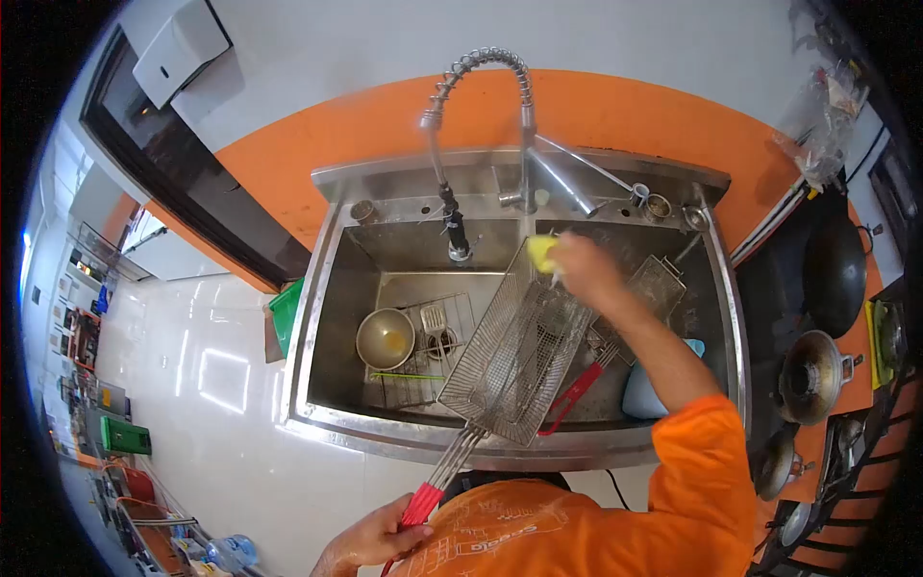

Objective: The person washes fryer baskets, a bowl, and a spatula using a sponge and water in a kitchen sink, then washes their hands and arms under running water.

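Observation:
My left hand [386,530] is closed around the red handle [421,502] of a wire fryer basket [510,370]. The basket lies tilted across the divider of a two-bowl steel sink [332,404], its far end under the faucet. In my right hand [582,264] is a yellow sponge [541,254], held at the basket's far rim; my fingers are slightly blurred. A second wire basket [659,288] rests in the right bowl beneath my right forearm, and another red handle [580,385] lies near it. A light blue object [646,389] is partly hidden by my arm.
The left bowl holds a round metal bowl [386,338], a slotted turner [435,322] and a wire rack [461,317]. A spring-hose faucet [527,115] with a hanging sprayer [457,231] rises behind the divider. Woks [835,274] stand at the right; a green bin [286,313] is left of the sink.

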### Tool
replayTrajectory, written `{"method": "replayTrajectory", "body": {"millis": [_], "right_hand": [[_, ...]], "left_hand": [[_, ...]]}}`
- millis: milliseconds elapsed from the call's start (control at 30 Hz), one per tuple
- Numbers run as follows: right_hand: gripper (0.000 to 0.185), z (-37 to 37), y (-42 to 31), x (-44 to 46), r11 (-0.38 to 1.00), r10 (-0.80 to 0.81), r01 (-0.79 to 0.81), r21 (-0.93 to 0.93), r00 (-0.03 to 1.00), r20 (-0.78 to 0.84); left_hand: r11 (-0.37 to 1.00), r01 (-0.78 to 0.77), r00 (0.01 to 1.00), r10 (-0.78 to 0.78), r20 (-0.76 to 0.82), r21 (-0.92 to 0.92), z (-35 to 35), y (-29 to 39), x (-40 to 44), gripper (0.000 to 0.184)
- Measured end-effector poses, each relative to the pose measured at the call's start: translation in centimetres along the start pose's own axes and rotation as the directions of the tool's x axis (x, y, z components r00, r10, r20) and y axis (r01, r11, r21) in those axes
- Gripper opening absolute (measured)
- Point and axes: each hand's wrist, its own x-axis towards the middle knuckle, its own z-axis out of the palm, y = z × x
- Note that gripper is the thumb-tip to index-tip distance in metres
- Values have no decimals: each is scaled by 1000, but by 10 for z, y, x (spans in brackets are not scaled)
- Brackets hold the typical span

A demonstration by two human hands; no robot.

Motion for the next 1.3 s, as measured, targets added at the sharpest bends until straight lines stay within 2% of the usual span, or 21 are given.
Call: {"method": "replayTrajectory", "body": {"millis": [100,133,200,233,333,433,533,633,733,800,867,900,933,967,1000,1033,1067,1100,1167,1233,1300], "right_hand": [[18,46,5,12,906,-230,294,-303,946,229],[18,50,2,18,843,-285,389,-371,909,304],[19,61,-7,29,939,-51,162,-305,939,341],[20,69,-11,30,961,68,39,-272,926,372],[20,96,-20,30,949,262,-113,-293,800,539],[22,113,-8,19,963,271,-216,-164,755,597],[22,92,-15,21,967,74,54,-247,874,480],[22,84,-6,25,903,-266,372,-215,878,398],[20,112,-1,16,933,-5,207,-294,825,566],[19,128,-3,6,960,123,49,-276,812,570],[18,138,-4,5,968,222,-246,-42,771,596],[17,134,-5,11,881,246,-441,173,738,628],[16,130,-7,13,694,291,-593,409,751,593],[16,127,-10,14,438,336,-649,623,760,556],[17,123,-20,14,122,450,-561,819,767,457],[19,116,-35,14,-183,579,-350,919,717,388],[23,101,-56,20,-56,743,-312,949,621,248],[23,118,-60,21,192,784,-324,926,618,54],[23,164,-62,20,624,712,-339,704,616,-336],[25,135,-90,12,527,643,-385,758,763,-60],[26,78,-118,3,692,405,-239,681,910,-91]], "left_hand": [[994,89,996,-87,32,-55,5,-2,-4,36],[999,-3,1000,3,-3,-50,9,-3,-3,35],[983,-178,982,175,-72,-40,19,-9,-2,33],[991,-115,992,111,-60,-63,19,-9,-4,32],[994,9,1000,-12,-25,-110,20,-8,-7,30],[991,-20,999,16,-31,-130,20,-17,-7,29],[988,-39,999,38,-11,-151,22,-22,-12,28],[989,-60,998,60,-3,-135,26,-18,-10,29],[994,-22,1000,20,-16,-110,31,-17,-11,29],[993,-16,1000,15,-3,-119,33,-15,-12,27],[991,-10,1000,9,-9,-131,35,-9,-15,26],[990,-12,1000,10,-10,-141,36,-7,-16,26],[988,-30,1000,30,0,-150,36,-7,-15,26],[986,-45,999,47,12,-161,37,-9,-13,26],[983,-59,998,65,25,-172,37,-11,-12,26],[985,-51,998,57,30,-163,37,-13,-10,26],[987,-44,998,50,35,-152,36,-14,-9,26],[989,-39,998,45,40,-139,36,-15,-6,26],[992,-87,996,87,-4,-94,40,-19,-2,25],[990,-78,997,77,-13,-114,38,-18,-4,26],[977,-15,999,23,35,-215,38,-12,-8,28]]}}
